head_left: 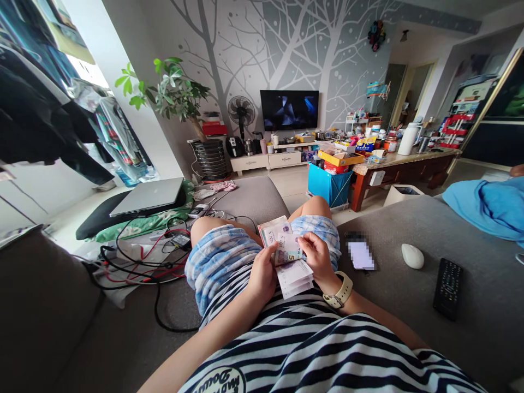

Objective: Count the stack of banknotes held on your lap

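Note:
A small bundle of banknotes (pixel 288 246) is held over my lap, several notes fanned and overlapping; one shows a large 5. My left hand (pixel 263 273) grips the bundle from the left, its thumb pressed on top. On the right, my right hand (pixel 317 256) pinches the edge of a note between thumb and fingers. The lower ends of some notes hang down between my hands, above my striped shirt (pixel 319 338). Fingers under the notes are hidden. A pale watch (pixel 340 292) is on my right wrist.
To the right on the grey sofa lie a phone (pixel 362 254), a white mouse (pixel 412 256) and a black remote (pixel 447 288). On the left are a laptop (pixel 149 196) and tangled cables (pixel 135 262). A cluttered table (pixel 393 158) stands ahead, beside a blue bin (pixel 327 184).

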Tool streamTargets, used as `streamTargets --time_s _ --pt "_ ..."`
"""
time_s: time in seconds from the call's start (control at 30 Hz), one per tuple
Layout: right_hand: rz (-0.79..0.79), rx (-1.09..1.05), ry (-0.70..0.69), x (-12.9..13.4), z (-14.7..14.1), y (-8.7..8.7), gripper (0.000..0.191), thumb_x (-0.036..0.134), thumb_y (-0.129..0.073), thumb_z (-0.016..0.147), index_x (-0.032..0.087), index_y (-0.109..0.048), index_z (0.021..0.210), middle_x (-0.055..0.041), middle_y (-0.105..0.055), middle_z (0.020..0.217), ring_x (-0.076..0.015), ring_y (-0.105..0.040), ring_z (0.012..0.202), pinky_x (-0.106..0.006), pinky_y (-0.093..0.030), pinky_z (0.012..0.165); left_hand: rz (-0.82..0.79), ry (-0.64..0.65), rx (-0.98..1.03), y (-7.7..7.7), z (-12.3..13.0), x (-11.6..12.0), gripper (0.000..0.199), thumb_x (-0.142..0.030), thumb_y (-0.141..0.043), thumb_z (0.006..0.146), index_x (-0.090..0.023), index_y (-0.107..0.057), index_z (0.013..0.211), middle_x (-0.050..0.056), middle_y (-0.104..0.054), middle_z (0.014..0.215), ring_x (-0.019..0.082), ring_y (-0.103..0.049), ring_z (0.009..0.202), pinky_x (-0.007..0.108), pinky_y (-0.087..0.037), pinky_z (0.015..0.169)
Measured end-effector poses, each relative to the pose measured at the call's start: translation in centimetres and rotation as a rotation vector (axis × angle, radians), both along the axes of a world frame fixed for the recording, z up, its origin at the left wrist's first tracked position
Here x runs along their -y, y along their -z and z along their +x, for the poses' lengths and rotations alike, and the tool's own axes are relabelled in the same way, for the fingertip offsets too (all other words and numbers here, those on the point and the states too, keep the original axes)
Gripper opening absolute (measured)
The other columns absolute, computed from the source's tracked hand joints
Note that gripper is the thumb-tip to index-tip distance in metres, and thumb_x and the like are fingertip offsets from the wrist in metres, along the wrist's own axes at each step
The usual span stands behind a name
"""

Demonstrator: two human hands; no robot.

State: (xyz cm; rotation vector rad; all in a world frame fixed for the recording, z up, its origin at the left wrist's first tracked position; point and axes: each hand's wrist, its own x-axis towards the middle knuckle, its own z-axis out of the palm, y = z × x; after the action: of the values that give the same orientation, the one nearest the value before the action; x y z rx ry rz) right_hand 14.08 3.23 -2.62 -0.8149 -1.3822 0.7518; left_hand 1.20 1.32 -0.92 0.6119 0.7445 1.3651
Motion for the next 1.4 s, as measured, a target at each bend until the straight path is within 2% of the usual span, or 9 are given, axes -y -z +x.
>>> streamTargets --time_s 0.23,0.63,0.83,0.97,1.07,1.23,1.4 --pt "0.034 -0.011 -0.042 1.0 0.1 -0.9 0.028 0.039 -0.048 0.089 0.023 -0.045 0.065 0.0022 -0.04 0.058 -0.0146 -0.038 0.054 -0.029 -0.034 0.053 0.039 0.001 0.001 -0.1 0.0 0.0 0.032 -0.029 -0.067 0.066 -0.012 -0.068 0.093 0.008 -0.075 0.085 0.027 -0.07 0.082 0.036 -0.054 0.075" --pt "0.025 -0.02 -0.055 1.1 -0.1 -1.0 0.025 0.041 -0.049 0.089 0.022 -0.051 0.073 0.0006 -0.045 0.061 -0.0145 -0.041 0.056 -0.029 -0.037 0.053 0.036 0.005 0.001 -0.1 0.1 0.0 0.038 -0.032 -0.067 0.065 -0.011 -0.067 0.096 0.009 -0.075 0.081 0.03 -0.07 0.082 0.039 -0.054 0.077" --pt "0.019 0.002 -0.037 1.3 0.0 -1.2 0.03 0.046 -0.046 0.09 0.023 -0.048 0.07 0.0008 -0.042 0.06 -0.0152 -0.041 0.056 -0.029 -0.037 0.053 0.003 -0.008 -0.015 -0.3 0.1 0.0 0.041 -0.034 -0.069 0.063 -0.011 -0.068 0.098 0.009 -0.074 0.079 0.03 -0.07 0.082 0.04 -0.054 0.076" --pt "0.042 -0.004 -0.072 1.4 0.0 -1.3 0.039 0.047 -0.042 0.092 0.024 -0.046 0.061 -0.0009 -0.048 0.058 -0.0163 -0.044 0.055 -0.032 -0.039 0.056 0.003 0.0 -0.028 -0.5 0.1 0.1 0.037 -0.03 -0.071 0.063 -0.011 -0.069 0.095 0.009 -0.075 0.084 0.03 -0.07 0.083 0.04 -0.054 0.077" --pt "0.042 -0.031 -0.07 1.0 -0.1 -1.1 0.037 0.044 -0.045 0.092 0.023 -0.046 0.062 0.0 -0.05 0.057 -0.0158 -0.046 0.055 -0.032 -0.04 0.058 -0.007 -0.014 -0.026 -0.7 0.0 0.2 0.034 -0.025 -0.072 0.063 -0.012 -0.069 0.094 0.01 -0.075 0.087 0.029 -0.07 0.086 0.04 -0.054 0.079" --pt "-0.029 -0.09 0.084 -0.3 -0.1 -0.1 0.025 0.042 -0.059 0.083 0.022 -0.048 0.073 0.003 -0.048 0.064 -0.0137 -0.047 0.058 -0.028 -0.04 0.057 -0.001 -0.025 -0.024 -0.7 0.0 0.3 0.031 -0.018 -0.073 0.059 -0.015 -0.069 0.09 0.009 -0.075 0.088 0.028 -0.069 0.087 0.038 -0.054 0.08" --pt "-0.042 -0.025 0.04 -0.7 0.0 0.4 0.024 0.042 -0.057 0.084 0.02 -0.051 0.075 0.0034 -0.048 0.062 -0.0126 -0.045 0.057 -0.026 -0.038 0.055 -0.006 -0.024 -0.036 -0.5 0.0 0.4 0.034 -0.017 -0.074 0.055 -0.014 -0.068 0.088 0.009 -0.074 0.084 0.028 -0.07 0.08 0.039 -0.054 0.077"
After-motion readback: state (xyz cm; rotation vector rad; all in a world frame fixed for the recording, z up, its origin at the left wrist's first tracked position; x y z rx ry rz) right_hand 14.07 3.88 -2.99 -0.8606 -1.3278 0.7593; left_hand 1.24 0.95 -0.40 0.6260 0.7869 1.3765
